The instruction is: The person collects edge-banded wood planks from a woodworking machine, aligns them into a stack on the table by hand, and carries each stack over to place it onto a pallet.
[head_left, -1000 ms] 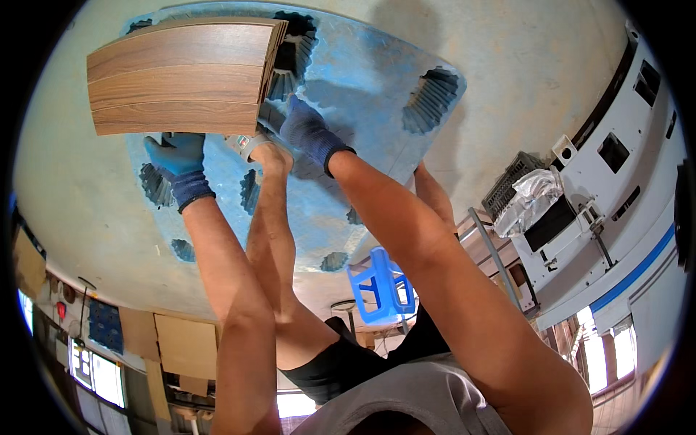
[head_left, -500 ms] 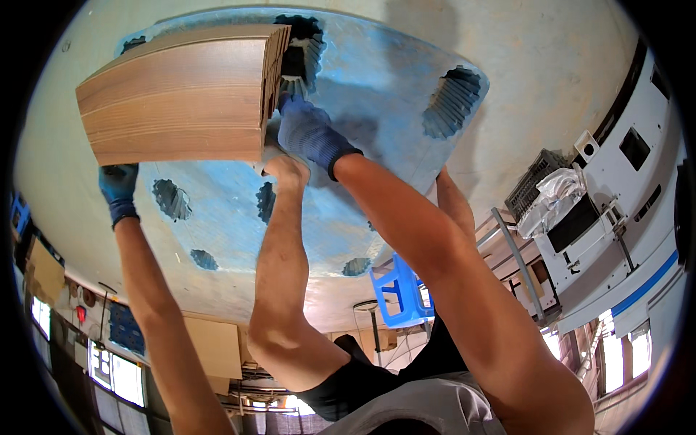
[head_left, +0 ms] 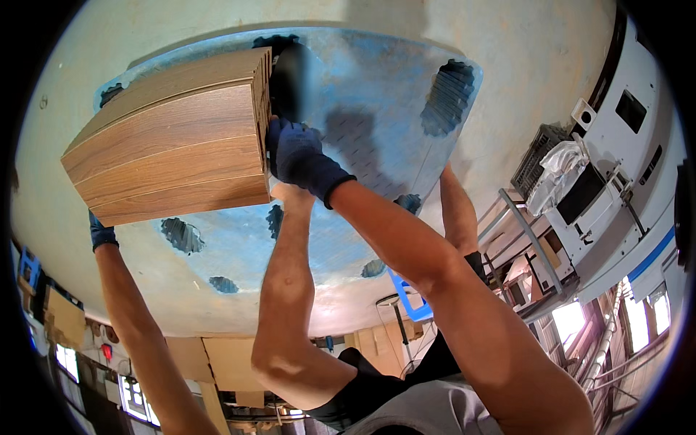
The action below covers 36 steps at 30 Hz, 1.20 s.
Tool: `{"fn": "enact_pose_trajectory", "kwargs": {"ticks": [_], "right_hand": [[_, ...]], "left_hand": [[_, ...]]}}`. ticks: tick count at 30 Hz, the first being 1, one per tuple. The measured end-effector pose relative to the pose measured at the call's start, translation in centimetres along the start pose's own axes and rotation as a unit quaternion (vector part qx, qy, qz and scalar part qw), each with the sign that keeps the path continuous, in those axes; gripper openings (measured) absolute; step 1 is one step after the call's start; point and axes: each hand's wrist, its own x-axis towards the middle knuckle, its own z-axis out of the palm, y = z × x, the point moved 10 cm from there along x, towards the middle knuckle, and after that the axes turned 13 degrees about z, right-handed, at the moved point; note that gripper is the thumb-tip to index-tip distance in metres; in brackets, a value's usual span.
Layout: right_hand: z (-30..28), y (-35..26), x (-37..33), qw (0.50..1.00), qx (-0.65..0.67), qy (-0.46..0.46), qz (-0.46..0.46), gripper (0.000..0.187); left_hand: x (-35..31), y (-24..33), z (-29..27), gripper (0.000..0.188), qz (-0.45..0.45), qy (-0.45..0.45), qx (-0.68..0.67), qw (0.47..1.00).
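Observation:
A stack of brown wood-grain boards (head_left: 170,148) is over the left part of a flat blue panel with ribbed, dark openings (head_left: 377,80). The stack is tilted, with its near left corner lowest. My left hand (head_left: 102,230), in a dark blue glove, grips that near left corner from below; its fingers are mostly hidden under the boards. My right hand (head_left: 299,154), gloved in blue, is closed at the right end of the stack, its fingertips partly hidden by the board ends. Whether the stack touches the panel is unclear.
My bare legs stand close behind the boards, one foot near my right hand. At the right are a grey metal rail (head_left: 529,239), a dark crate (head_left: 536,156) with white plastic wrap (head_left: 554,177), and a large white machine (head_left: 631,167). A blue stool (head_left: 412,297) stands behind my legs.
The stack has come nearer to me and tilted, its near left corner dropping lower in view. Both hands moved with it, and the left is now more hidden. The whole view has shifted slightly.

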Motion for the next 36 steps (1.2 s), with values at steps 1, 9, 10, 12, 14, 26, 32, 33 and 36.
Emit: {"fn": "enact_pose_trajectory", "kwargs": {"ticks": [1, 9, 10, 12, 14, 26, 32, 33, 36], "right_hand": [[-0.3, -0.2, 0.0, 1.000, -0.005, 0.010, -0.011, 0.043], [-0.1, -1.0, -0.1, 0.998, -0.041, -0.042, -0.020, 0.062], [0.0, -0.9, -0.1, 0.998, -0.048, -0.038, -0.023, 0.063], [0.4, -0.8, 0.0, 0.997, -0.057, -0.034, -0.025, 0.064], [0.5, -0.8, 0.1, 0.998, -0.052, -0.033, -0.031, 0.065], [-1.3, -0.6, -0.4, 0.997, 0.034, -0.048, -0.047, 0.063], [-3.5, 3.4, -4.2, 0.977, 0.168, 0.084, -0.099, 0.056], [-2.7, 3.6, -5.6, 0.976, 0.195, 0.027, -0.091, 0.058], [-1.8, 12.6, -7.8, 0.985, 0.161, 0.023, -0.059, 0.046]], "left_hand": [[0.3, 0.3, -0.5, 0.036, -0.003, 0.002, 0.009, 1.000], [0.6, 1.1, -2.1, 0.036, -0.024, 0.006, 0.038, 0.999], [0.4, 0.8, -1.8, 0.037, -0.027, 0.005, 0.037, 0.999], [0.0, 0.4, -1.3, 0.037, -0.032, 0.005, 0.036, 0.999], [0.0, 0.3, -1.4, 0.037, -0.035, 0.006, 0.037, 0.999], [-2.4, 1.5, -0.9, 0.040, -0.049, 0.003, 0.017, 0.999], [-13.1, 7.8, 9.1, 0.050, -0.167, 0.069, -0.676, 0.714], [-16.3, 9.8, 9.2, 0.052, -0.163, 0.039, -0.712, 0.682], [-23.5, 13.7, 21.0, 0.058, -0.288, 0.154, -0.735, 0.594]]}}
